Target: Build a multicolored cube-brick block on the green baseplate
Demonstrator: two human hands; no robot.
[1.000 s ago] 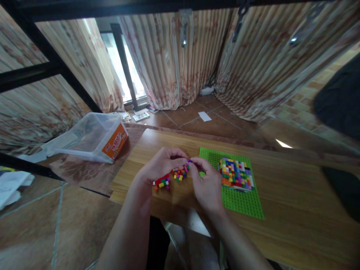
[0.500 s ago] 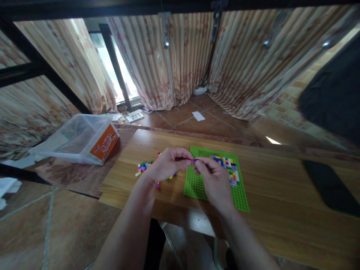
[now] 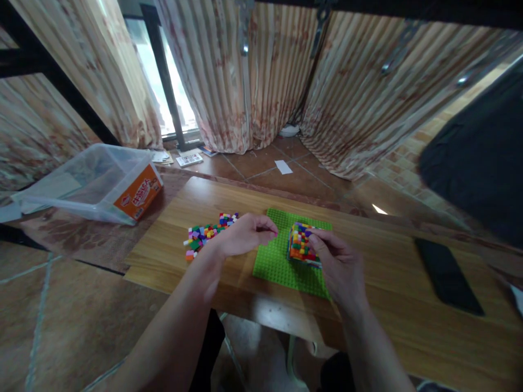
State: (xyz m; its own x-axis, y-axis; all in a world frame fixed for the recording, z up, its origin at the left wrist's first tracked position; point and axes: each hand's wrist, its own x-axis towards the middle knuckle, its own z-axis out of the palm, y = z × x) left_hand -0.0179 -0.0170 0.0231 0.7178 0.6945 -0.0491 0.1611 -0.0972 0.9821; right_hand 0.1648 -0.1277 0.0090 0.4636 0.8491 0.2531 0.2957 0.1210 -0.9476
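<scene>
A green studded baseplate (image 3: 269,265) lies on the table, with a block of many-coloured toy bricks (image 3: 298,249) built up on its right part. My right hand (image 3: 341,264) is over that block, thumb and forefinger pinched on a small purple brick (image 3: 309,233) at its top. Whether this brick is pressed down or just above the others, I cannot tell. My left hand (image 3: 249,235) hovers by the plate's left edge, its fingertips closed on a tiny magenta brick (image 3: 275,232), mostly hidden. Behind the left wrist, loose coloured bricks (image 3: 198,235) lie in a pile, partly covered.
The wooden table (image 3: 163,247) carries a dark phone-like slab (image 3: 447,275) at the right. A clear plastic bin (image 3: 92,182) with an orange label stands on the floor to the left. Curtains (image 3: 278,81) hang behind, and a dark cloth shape (image 3: 474,147) is at the far right.
My hands have come apart from where they met over the plate. The right went right to the brick block with the purple brick; the left stays near the plate. The view has shifted slightly.
</scene>
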